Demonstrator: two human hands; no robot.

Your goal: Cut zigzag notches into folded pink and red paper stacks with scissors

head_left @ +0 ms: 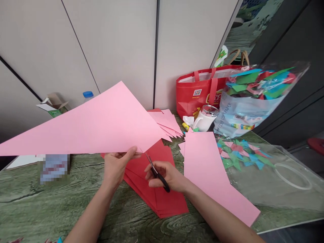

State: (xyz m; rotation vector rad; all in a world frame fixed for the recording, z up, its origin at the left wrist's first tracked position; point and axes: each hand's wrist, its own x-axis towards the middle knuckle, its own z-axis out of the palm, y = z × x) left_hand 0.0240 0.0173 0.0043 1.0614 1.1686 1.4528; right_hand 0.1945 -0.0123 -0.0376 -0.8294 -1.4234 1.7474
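A large pink paper sheet (101, 125) is held up above the table by my left hand (118, 163), thumb on top near its lower edge. My right hand (167, 175) grips a pair of scissors (159, 177) with black handles. The scissor blades point up and left and meet the sheet's lower edge just right of my left thumb. Below both hands lies a stack of red paper (157, 189). To the right, another stack of pink paper (199, 158) rests on the table, partly covered by my right forearm. More cut pink pieces (167, 121) lie behind.
A red tote bag (186, 98), a white mug (206, 118) and a plastic bag of coloured scraps (248, 104) stand at the back right. Another clear bag (268, 185) with paper scraps lies flat. A blue-capped bottle (88, 95) and an opened box (54, 104) are behind the sheet.
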